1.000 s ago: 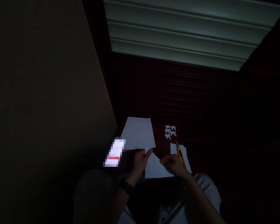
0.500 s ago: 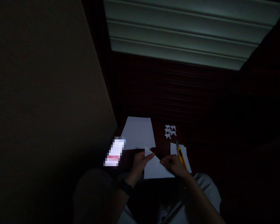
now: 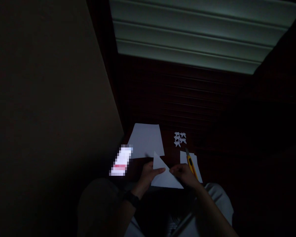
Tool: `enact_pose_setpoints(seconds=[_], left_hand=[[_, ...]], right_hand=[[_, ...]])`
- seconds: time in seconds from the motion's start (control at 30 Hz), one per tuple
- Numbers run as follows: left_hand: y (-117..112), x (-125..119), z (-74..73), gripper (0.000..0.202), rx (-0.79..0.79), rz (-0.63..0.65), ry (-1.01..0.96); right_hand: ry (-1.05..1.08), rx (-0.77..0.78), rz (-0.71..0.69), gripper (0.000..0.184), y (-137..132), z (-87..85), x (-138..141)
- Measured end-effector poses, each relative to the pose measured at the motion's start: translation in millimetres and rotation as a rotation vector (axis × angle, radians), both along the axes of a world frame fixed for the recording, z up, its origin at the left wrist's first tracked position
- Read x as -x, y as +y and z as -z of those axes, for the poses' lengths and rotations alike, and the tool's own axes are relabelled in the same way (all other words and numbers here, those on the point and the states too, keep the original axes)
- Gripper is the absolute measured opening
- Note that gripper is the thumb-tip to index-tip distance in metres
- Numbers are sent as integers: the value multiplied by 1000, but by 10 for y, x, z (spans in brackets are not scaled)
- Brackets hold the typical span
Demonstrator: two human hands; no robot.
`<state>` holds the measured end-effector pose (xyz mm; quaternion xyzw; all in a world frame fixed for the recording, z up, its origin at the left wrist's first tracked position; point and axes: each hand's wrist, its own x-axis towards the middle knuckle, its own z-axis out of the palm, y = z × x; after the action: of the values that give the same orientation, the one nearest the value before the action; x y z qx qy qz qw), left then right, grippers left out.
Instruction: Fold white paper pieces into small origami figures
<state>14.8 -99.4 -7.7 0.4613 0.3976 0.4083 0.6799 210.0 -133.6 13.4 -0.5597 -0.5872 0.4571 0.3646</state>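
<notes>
A white sheet of paper (image 3: 162,179), folded into a triangle, is held above my lap at the near edge of the dark table. My left hand (image 3: 149,172) grips it from the left, thumb lying across its face and the other fingers hidden behind. At the slanted right edge my right hand (image 3: 185,173) pinches the paper between thumb and curled fingers. Just right of that hand, a yellow utility knife (image 3: 191,164) rests with its blade out on a smaller piece of white paper (image 3: 198,168).
A stack of white paper (image 3: 146,140) lies at the back left of the table. Several small folded paper figures (image 3: 179,139) sit at the back right. A lit, pixelated phone (image 3: 122,161) lies at the left edge. Dark slatted panelling (image 3: 187,92) stands behind.
The folded paper has turned and tilted slightly. My left thumb has slid down and right across its face. My right hand stays at the slanted edge.
</notes>
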Motion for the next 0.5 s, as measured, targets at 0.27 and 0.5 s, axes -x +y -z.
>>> enact_pose_setpoints(seconds=[0.27, 0.5], left_hand=[[27, -2, 9, 32, -10, -44, 35], [-2, 25, -156, 39, 38, 60, -29]], right_hand=[[4, 23, 24, 27, -10, 43, -22], [114, 70, 23, 25, -37, 2, -5]])
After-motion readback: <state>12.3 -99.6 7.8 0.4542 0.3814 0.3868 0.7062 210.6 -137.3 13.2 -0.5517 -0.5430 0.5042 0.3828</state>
